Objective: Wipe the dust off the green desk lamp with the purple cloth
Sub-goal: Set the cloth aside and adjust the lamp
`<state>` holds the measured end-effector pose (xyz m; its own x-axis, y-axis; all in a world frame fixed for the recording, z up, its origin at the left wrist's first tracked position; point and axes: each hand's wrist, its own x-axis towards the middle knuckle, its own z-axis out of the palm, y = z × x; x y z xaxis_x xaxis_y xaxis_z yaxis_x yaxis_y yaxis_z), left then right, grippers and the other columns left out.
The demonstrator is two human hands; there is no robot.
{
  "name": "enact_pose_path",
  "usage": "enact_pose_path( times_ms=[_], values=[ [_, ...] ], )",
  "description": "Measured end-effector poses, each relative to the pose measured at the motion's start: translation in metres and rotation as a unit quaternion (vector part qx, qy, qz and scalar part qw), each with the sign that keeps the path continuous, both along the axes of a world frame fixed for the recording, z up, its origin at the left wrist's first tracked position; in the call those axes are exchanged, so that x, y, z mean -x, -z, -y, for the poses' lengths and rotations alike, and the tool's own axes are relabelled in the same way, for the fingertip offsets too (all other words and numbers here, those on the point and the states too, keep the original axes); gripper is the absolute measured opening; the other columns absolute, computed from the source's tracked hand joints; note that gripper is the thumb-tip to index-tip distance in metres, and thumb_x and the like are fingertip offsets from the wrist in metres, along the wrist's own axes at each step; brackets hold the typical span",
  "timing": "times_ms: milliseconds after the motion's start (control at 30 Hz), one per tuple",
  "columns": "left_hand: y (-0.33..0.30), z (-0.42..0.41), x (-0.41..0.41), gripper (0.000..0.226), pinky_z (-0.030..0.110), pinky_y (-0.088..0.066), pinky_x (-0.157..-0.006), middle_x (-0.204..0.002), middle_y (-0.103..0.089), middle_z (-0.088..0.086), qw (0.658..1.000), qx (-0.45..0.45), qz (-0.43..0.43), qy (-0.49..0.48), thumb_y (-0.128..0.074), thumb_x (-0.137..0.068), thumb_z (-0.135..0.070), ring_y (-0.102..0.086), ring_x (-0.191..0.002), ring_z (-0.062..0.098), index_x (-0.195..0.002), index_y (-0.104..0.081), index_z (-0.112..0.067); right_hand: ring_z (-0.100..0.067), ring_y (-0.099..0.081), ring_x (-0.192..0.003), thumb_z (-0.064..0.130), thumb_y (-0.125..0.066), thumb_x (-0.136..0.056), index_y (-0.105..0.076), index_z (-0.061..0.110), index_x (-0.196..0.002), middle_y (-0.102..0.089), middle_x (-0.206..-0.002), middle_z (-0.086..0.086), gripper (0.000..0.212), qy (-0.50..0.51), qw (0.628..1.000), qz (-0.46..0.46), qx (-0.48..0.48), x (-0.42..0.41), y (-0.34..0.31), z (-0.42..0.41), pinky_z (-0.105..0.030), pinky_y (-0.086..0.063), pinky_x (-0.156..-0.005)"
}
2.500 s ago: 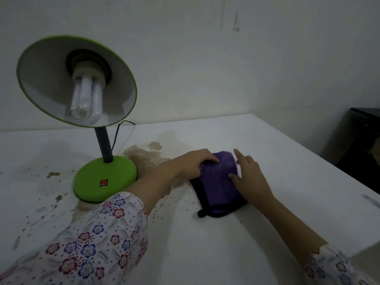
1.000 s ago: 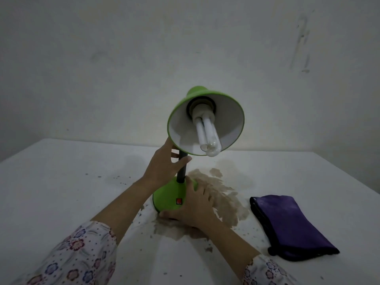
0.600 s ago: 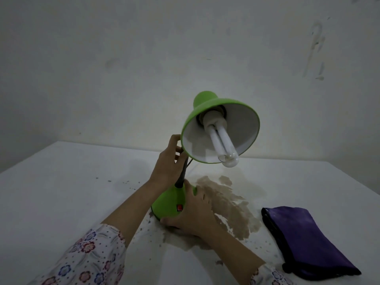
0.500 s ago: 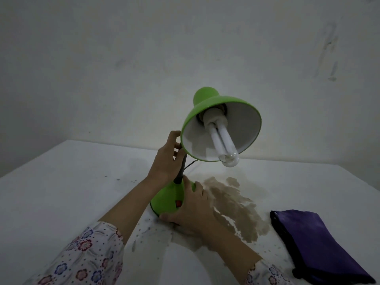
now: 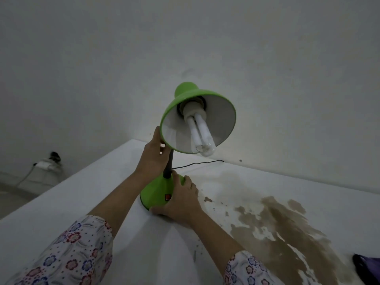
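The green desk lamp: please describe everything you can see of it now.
The green desk lamp stands on the white table. Its round base carries a small red switch, a dark neck rises to a tilted shade, white inside, with an unlit bulb. The left hand grips the neck; the right hand holds the base. A thin black cord trails behind.

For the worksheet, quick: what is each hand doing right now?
Left hand: grips the lamp at its neck.
Right hand: holds the lamp's base.
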<state>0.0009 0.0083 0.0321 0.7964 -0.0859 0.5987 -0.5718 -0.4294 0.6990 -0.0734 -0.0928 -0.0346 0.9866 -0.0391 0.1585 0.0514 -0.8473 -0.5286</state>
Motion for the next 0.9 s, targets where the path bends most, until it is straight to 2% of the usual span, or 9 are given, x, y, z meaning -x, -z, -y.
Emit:
enact_pose_path(
  times_ms=[100, 200, 367, 467, 533, 667, 767, 833, 900],
  values=[
    [0.006, -0.020, -0.013, 0.020, 0.003, -0.036, -0.045, -0.063, -0.048, -0.011, 0.999, -0.010, -0.034, -0.030, -0.050, -0.092, -0.005, -0.052, -0.051, -0.011, -0.104, -0.053, 0.010, -0.034, -0.029, -0.123, 0.063, -0.074, -0.055, -0.009, 0.032, -0.144, -0.026, -0.133, -0.010, 0.114, -0.012, 1.000, 0.002, -0.003, -0.009, 0.003, -0.018, -0.047, -0.026, -0.105],
    [0.010, -0.029, -0.021, 0.023, 0.004, -0.034, -0.042, -0.056, -0.044, -0.007, 0.998, -0.027, -0.040, -0.033, -0.048, -0.091, -0.002, -0.049, -0.045, -0.010, -0.103, -0.050, 0.018, -0.033, -0.031, -0.122, 0.061, -0.075, -0.055, -0.011, 0.031, -0.144, -0.028, -0.131, -0.009, 0.113, -0.013, 1.000, 0.004, -0.004, -0.016, 0.005, -0.028, -0.046, -0.027, -0.105],
    [0.011, -0.034, -0.030, 0.024, 0.003, -0.038, -0.048, -0.066, -0.050, -0.011, 0.999, -0.015, -0.043, -0.027, -0.050, -0.093, -0.009, -0.053, -0.054, -0.002, -0.110, -0.050, 0.008, -0.033, -0.030, -0.124, 0.062, -0.074, -0.056, -0.009, 0.031, -0.144, -0.028, -0.133, -0.011, 0.113, -0.012, 1.000, -0.013, 0.009, -0.024, 0.004, -0.029, -0.047, -0.025, -0.107],
    [0.014, -0.033, -0.031, 0.014, 0.002, -0.039, -0.050, -0.070, -0.051, -0.014, 1.000, -0.007, -0.023, -0.013, -0.051, -0.093, -0.009, -0.056, -0.060, 0.002, -0.105, -0.048, -0.004, -0.032, -0.031, -0.122, 0.064, -0.073, -0.057, -0.011, 0.031, -0.144, -0.030, -0.130, -0.009, 0.112, -0.009, 1.000, -0.005, 0.015, -0.024, 0.008, -0.030, -0.044, -0.024, -0.106],
    [0.016, -0.031, -0.034, 0.018, 0.001, -0.038, -0.049, -0.069, -0.051, -0.013, 1.000, -0.003, -0.028, -0.012, -0.050, -0.094, -0.008, -0.057, -0.059, -0.004, -0.108, -0.048, 0.002, -0.032, -0.030, -0.122, 0.065, -0.072, -0.057, -0.009, 0.031, -0.144, -0.028, -0.131, -0.010, 0.113, -0.006, 1.000, -0.003, 0.022, -0.025, 0.010, -0.030, -0.044, -0.023, -0.106],
    [0.016, -0.027, -0.035, 0.030, 0.004, -0.040, -0.049, -0.070, -0.051, -0.008, 0.999, -0.002, -0.047, -0.013, -0.048, -0.095, -0.008, -0.052, -0.058, 0.003, -0.120, -0.044, 0.008, -0.035, -0.024, -0.129, 0.067, -0.070, -0.058, -0.004, 0.030, -0.146, -0.023, -0.139, -0.013, 0.116, -0.003, 0.999, -0.016, 0.035, -0.028, 0.013, -0.029, -0.050, -0.016, -0.111],
    [0.015, -0.024, -0.028, 0.034, 0.005, -0.040, -0.052, -0.080, -0.051, -0.010, 0.999, 0.011, -0.046, -0.004, -0.046, -0.097, -0.013, -0.051, -0.066, 0.000, -0.127, -0.041, 0.001, -0.036, -0.010, -0.138, 0.069, -0.067, -0.062, -0.002, 0.030, -0.147, -0.011, -0.150, -0.016, 0.114, -0.010, 0.999, -0.031, 0.034, -0.026, 0.013, -0.027, -0.055, -0.004, -0.114],
    [0.017, -0.024, -0.022, 0.038, 0.008, -0.040, -0.061, -0.096, -0.056, -0.005, 0.999, 0.017, -0.040, 0.015, -0.045, -0.098, -0.017, -0.053, -0.076, -0.002, -0.133, -0.036, -0.006, -0.037, -0.002, -0.141, 0.071, -0.064, -0.063, -0.004, 0.029, -0.147, -0.001, -0.154, -0.017, 0.111, -0.016, 0.998, -0.040, 0.035, -0.024, 0.014, -0.027, -0.056, 0.001, -0.113],
    [0.024, -0.026, -0.014, 0.040, 0.016, -0.044, -0.072, -0.112, -0.055, 0.002, 0.999, 0.013, -0.034, 0.028, -0.045, -0.098, -0.021, -0.055, -0.087, 0.003, -0.135, -0.034, -0.012, -0.037, 0.002, -0.142, 0.073, -0.062, -0.065, -0.005, 0.028, -0.147, 0.003, -0.155, -0.018, 0.110, -0.017, 0.998, -0.050, 0.037, -0.023, 0.013, -0.026, -0.057, 0.001, -0.113]
  ],
)
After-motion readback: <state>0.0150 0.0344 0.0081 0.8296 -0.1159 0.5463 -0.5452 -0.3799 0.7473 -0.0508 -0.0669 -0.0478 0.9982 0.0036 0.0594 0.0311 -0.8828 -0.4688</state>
